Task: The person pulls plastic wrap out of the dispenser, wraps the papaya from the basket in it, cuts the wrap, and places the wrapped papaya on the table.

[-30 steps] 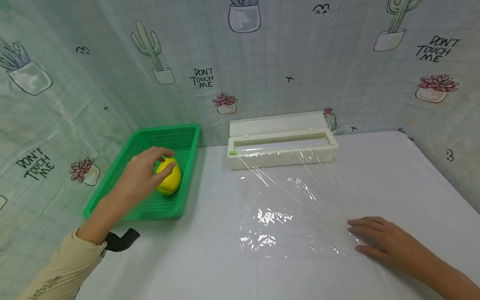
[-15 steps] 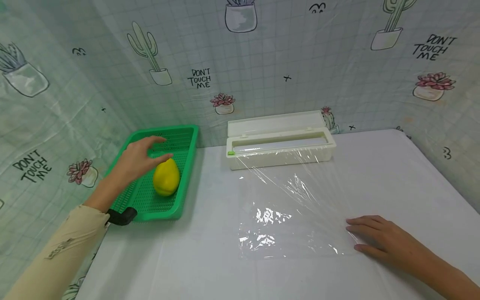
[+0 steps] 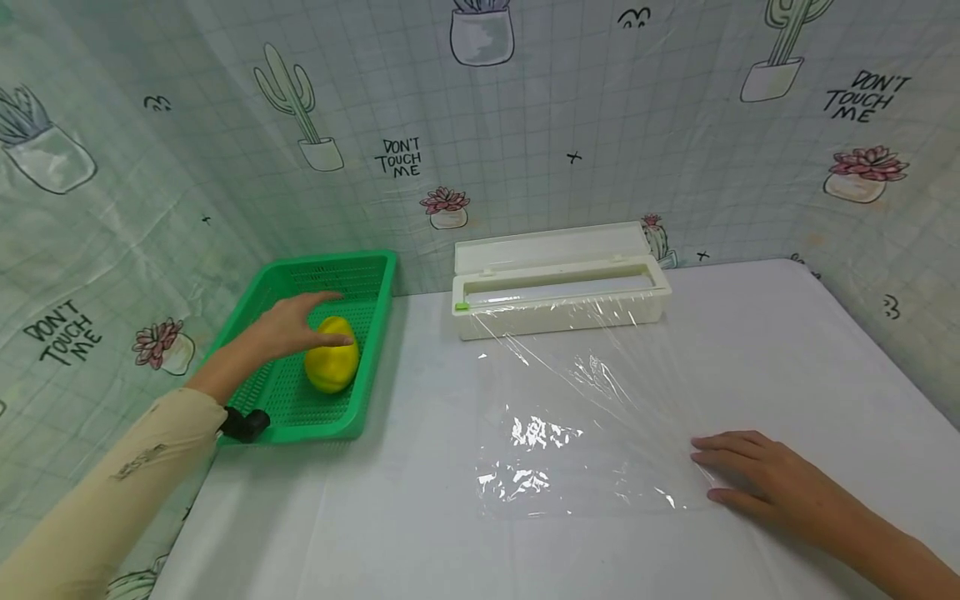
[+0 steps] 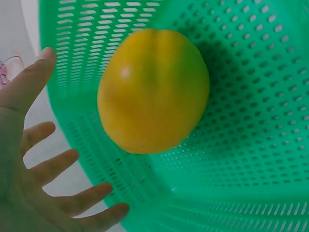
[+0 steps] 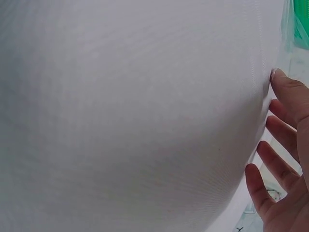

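A yellow bell pepper (image 3: 328,369) with a greenish patch on one side (image 4: 186,72) lies in the green basket (image 3: 358,408). Over the basket hovers my left hand (image 3: 283,329), thumb and fingers spread apart. In the head view the thumb crosses in front of the pepper; the left wrist view shows a gap between that hand (image 4: 53,179) and the pepper. My right hand (image 3: 772,479) rests on the white table with fingers extended, its fingertips at the right edge of a sheet of clear cling film (image 3: 555,417).
A white cling film dispenser (image 3: 562,317) with its lid raised stands at the back of the table, and the film runs forward from it. A green slider (image 3: 462,307) sits at its left front. Behind hangs a patterned curtain (image 3: 525,125).
My left hand first drew back up and left from the pepper with fingers opening wider, then lowered slightly toward it again. The right hand and the film stayed put.
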The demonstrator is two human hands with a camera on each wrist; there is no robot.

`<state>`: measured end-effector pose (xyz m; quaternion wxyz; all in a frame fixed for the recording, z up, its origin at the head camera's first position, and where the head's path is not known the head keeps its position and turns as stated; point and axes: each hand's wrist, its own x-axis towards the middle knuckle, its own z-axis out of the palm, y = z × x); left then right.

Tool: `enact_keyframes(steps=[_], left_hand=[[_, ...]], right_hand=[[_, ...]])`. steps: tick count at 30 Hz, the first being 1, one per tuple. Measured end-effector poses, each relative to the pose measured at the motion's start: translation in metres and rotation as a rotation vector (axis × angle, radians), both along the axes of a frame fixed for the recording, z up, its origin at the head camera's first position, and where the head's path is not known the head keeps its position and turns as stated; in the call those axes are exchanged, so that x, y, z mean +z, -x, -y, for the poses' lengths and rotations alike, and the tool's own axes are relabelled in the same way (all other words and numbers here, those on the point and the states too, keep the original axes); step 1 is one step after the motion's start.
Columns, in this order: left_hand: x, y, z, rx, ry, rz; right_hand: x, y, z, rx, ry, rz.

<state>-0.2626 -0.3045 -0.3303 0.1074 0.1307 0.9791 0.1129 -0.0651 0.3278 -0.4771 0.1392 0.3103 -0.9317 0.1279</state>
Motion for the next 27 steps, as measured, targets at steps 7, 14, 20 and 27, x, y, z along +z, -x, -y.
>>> enact_keyframes(steps=[7,14,20,27], left_hand=[[-0.008,0.008,0.005,-0.014,0.081,0.033],[-0.016,0.011,0.01,-0.042,0.061,0.078],[-0.017,0.017,0.009,-0.102,0.071,0.105],[-0.015,0.017,0.009,-0.171,0.081,0.16]], right_hand=[[-0.003,0.0,0.0,0.019,0.009,-0.01],[-0.001,0.0,0.0,-0.006,-0.011,-0.004],[0.0,-0.001,0.0,-0.024,-0.019,0.01],[-0.001,0.0,0.0,-0.017,-0.012,0.007]])
